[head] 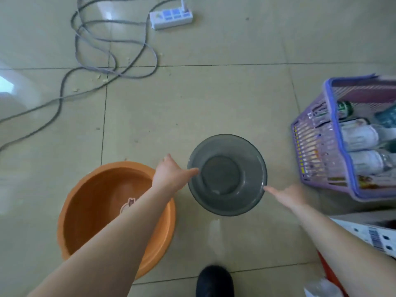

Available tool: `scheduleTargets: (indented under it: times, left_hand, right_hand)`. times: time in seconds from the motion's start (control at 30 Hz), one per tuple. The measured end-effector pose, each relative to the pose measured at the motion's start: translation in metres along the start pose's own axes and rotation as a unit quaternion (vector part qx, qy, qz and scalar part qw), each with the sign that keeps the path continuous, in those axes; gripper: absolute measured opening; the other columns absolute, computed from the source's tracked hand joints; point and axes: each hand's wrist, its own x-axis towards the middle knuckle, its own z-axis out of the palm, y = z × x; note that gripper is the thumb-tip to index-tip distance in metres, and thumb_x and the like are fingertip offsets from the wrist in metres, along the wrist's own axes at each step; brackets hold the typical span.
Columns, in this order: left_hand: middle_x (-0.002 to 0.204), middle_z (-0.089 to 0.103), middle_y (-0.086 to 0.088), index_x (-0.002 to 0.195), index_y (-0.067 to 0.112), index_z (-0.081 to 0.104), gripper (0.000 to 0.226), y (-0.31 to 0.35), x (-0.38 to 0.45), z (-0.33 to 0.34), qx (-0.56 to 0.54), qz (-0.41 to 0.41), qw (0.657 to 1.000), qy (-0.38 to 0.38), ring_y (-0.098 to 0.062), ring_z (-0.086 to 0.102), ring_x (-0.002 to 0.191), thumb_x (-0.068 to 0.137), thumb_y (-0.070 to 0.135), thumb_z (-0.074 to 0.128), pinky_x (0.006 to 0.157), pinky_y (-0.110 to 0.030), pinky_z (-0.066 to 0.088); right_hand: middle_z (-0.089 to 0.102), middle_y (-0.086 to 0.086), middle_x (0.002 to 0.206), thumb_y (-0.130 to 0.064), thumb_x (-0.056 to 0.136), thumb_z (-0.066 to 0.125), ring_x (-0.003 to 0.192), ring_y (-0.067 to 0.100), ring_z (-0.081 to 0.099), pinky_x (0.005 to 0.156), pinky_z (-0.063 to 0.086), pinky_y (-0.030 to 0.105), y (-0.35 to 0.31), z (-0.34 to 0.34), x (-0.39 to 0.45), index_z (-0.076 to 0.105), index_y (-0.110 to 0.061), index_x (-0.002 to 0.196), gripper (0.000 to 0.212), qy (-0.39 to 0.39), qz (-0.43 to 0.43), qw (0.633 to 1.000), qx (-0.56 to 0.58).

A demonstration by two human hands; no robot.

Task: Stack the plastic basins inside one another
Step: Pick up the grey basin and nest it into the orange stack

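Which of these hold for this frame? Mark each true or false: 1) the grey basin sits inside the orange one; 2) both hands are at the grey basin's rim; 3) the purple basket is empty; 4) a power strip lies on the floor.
1) False: the grey basin stands on the floor beside the orange basin.
2) True: left hand and right hand are at opposite sides of its rim.
3) False: the purple basket holds bottles.
4) True: power strip.

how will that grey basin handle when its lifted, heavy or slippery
Probably light: the grey basin looks thin, translucent and empty. Its smooth glossy wall may be somewhat slippery, so gripping the rim from opposite sides, where the left hand and right hand are, seems sensible. The wide round shape should sit stable, unlikely to tip.
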Motion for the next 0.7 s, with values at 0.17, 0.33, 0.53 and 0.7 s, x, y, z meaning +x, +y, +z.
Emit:
scheduleTargets:
  times: [0.17, 0.33, 0.53, 0.7]
  left_hand:
    - [0.129, 0.056, -0.017, 0.135, 0.001, 0.038, 0.076, 0.008, 0.057, 0.056, 0.052, -0.015, 0.998, -0.023, -0.034, 0.057, 0.114, 0.081, 0.045, 0.067, 0.083, -0.039, 0.05]
    - [0.113, 0.065, -0.02, 0.113, -0.002, 0.059, 0.031, -0.005, 0.08, 0.081, 0.047, 0.032, 0.998, 0.015, -0.037, 0.063, 0.102, 0.089, 0.017, 0.057, 0.073, -0.034, 0.048]
    - [0.102, 0.068, -0.019, 0.103, 0.0, 0.065, 0.027, -0.003, 0.028, 0.02, -0.013, 0.075, 0.994, 0.074, -0.034, 0.064, 0.086, 0.085, 0.005, 0.046, 0.071, -0.034, 0.051]
    - [0.09, 0.065, -0.014, 0.103, 0.003, 0.064, 0.027, -0.03, -0.051, -0.086, -0.049, 0.03, 0.991, 0.118, -0.035, 0.062, 0.08, 0.086, 0.009, 0.044, 0.064, -0.032, 0.047]
  right_hand:
    - [0.072, 0.018, 0.093, -0.059, 0.08, 0.059, 0.088, 0.031, 0.069, 0.067, 0.046, 0.029, 0.012, 0.041, 0.05, 0.071, 0.0, 0.091, 0.061, -0.05, 0.014, 0.999, -0.004]
    - [0.067, 0.011, 0.054, -0.03, 0.086, 0.064, 0.049, 0.028, 0.067, 0.045, 0.055, 0.031, 0.009, 0.067, 0.064, 0.056, -0.008, 0.059, 0.036, -0.004, -0.02, 0.997, 0.069]
    - [0.071, 0.023, 0.073, -0.031, 0.086, 0.061, 0.056, 0.039, 0.071, 0.061, 0.06, 0.049, -0.02, 0.013, 0.001, 0.052, -0.009, 0.058, 0.037, 0.056, -0.081, 0.993, 0.059]
    - [0.063, 0.012, 0.058, -0.026, 0.086, 0.06, 0.043, 0.029, 0.066, 0.042, 0.056, 0.033, -0.08, -0.025, -0.108, 0.053, -0.009, 0.06, 0.032, 0.032, -0.15, 0.988, -0.003]
